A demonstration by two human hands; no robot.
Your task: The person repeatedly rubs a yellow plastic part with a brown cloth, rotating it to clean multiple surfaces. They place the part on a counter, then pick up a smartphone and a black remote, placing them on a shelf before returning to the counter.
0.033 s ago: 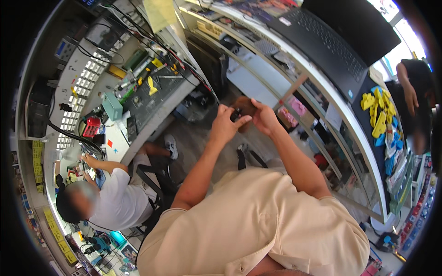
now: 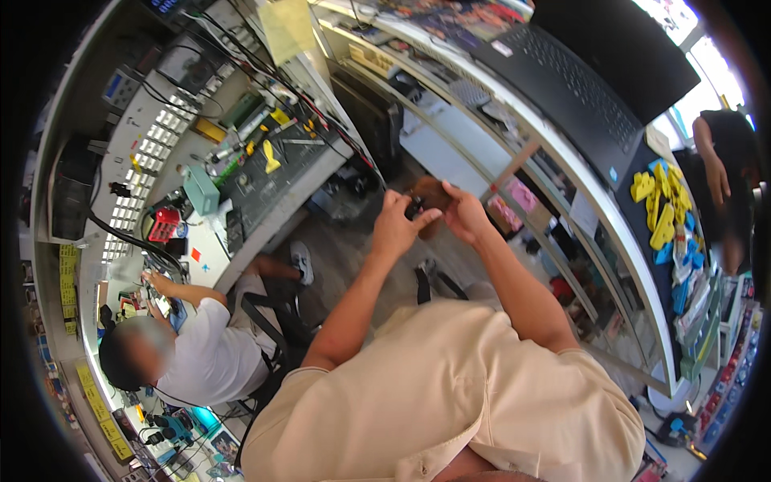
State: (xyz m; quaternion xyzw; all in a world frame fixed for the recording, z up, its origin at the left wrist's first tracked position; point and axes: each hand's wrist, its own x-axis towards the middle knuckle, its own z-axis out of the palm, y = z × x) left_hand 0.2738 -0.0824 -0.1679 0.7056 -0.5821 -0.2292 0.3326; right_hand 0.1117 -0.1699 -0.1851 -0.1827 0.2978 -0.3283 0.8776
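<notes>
In front of my chest, over the floor, both hands are close together around a brown, leather-like item [image 2: 434, 195]. My left hand [image 2: 393, 230] is closed, with a small black thing [image 2: 414, 208] between its thumb and fingers, against the brown item. What kind of thing the black piece is stays too small to make out. My right hand [image 2: 467, 215] pinches the brown item's right side between thumb and fingers. Part of the brown item is hidden behind the fingers.
A glass display counter [image 2: 554, 145] with a laptop [image 2: 562, 88] and yellow and blue pieces [image 2: 662, 209] runs along the right. Left is a workbench [image 2: 269, 185] with tools, where a seated person [image 2: 213, 349] works. Another person [image 2: 719, 177] stands far right.
The surroundings have shifted slightly in the picture. Both hands keep almost the same pose on the brown item and the small black thing.
</notes>
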